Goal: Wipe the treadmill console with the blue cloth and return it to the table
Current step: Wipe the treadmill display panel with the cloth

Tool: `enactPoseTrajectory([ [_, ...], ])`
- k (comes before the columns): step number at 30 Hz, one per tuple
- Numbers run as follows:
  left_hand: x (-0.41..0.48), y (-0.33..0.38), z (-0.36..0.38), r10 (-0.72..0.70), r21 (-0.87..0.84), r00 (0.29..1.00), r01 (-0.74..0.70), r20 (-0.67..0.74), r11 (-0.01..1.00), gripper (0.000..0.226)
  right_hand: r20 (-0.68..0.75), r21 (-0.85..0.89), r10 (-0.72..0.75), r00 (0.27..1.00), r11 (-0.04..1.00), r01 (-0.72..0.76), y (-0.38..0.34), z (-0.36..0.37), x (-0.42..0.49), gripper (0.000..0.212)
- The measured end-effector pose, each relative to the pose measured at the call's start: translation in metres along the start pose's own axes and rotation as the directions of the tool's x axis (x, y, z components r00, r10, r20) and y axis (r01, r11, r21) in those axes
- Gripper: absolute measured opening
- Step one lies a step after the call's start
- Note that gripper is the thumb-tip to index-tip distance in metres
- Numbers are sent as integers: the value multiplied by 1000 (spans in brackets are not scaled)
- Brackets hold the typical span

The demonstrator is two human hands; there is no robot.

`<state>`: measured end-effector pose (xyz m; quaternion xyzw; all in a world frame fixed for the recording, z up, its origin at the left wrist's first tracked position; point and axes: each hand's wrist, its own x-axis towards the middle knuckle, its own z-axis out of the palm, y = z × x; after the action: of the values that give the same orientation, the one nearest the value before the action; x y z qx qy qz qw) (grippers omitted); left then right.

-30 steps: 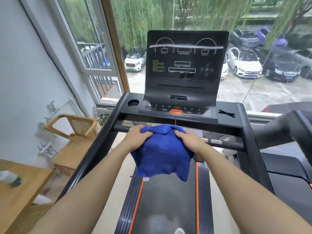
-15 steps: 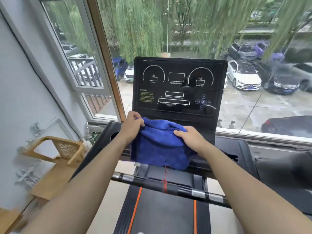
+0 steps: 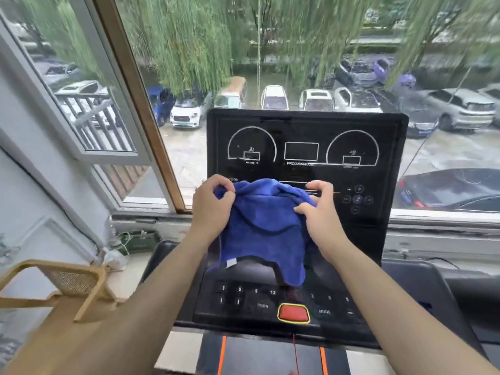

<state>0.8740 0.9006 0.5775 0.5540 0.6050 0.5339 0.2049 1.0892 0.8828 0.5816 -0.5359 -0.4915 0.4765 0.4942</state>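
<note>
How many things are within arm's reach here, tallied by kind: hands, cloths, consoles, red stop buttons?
Hands: 2, left hand and right hand, both gripping the cloth
Cloths: 1, blue cloth
Consoles: 1, treadmill console
Red stop buttons: 1, red button
Total: 5

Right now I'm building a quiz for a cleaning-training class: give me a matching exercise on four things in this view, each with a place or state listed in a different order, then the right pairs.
Things:
1. blue cloth
2. red stop button
3. wooden chair
4. left hand

Places or states:
A. low on the console, ringed in yellow
B. pinching the cloth's upper left corner
C. held up in front of the display, hanging over its lower part
D. on the floor to the left of the treadmill

Pairs: 1-C, 2-A, 3-D, 4-B
</note>
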Motion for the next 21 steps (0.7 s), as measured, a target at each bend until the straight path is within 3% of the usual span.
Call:
enactPoseTrajectory([
  [4, 37, 0, 4, 105, 49, 990, -101, -98, 994, 33, -88, -89, -214, 973, 974, 206, -22, 21, 29, 33],
  [6, 59, 10, 12, 181, 71, 968, -171, -172, 983, 29, -133, -161, -367, 921, 924, 346, -42, 31, 51, 35],
  [9, 101, 26, 33, 311, 124, 909, -287, -278, 950, 27, -180, -350, -626, 758, 761, 546, -70, 51, 100, 33],
  [12, 136, 23, 60, 359, 226, 891, -303, -278, 926, 34, -114, -619, -789, 603, 532, 578, -69, 76, 148, 34],
  [14, 147, 8, 75, 375, 290, 895, -302, -243, 908, 44, 75, -835, -809, 582, 269, 481, -44, 87, 171, 46],
  [16, 144, -17, 85, 470, 509, 876, -356, -111, 784, 57, 237, -906, -724, 647, 75, 416, -15, 90, 181, 61],
  [18, 137, -46, 86, 516, 667, 856, -384, -2, 638, 64, 319, -904, -677, 664, -7, 427, 7, 86, 181, 67],
  [21, 104, -88, 84, 505, 725, 861, -388, 65, 569, 68, 409, -882, -629, 661, -87, 463, 52, 83, 163, 69],
])
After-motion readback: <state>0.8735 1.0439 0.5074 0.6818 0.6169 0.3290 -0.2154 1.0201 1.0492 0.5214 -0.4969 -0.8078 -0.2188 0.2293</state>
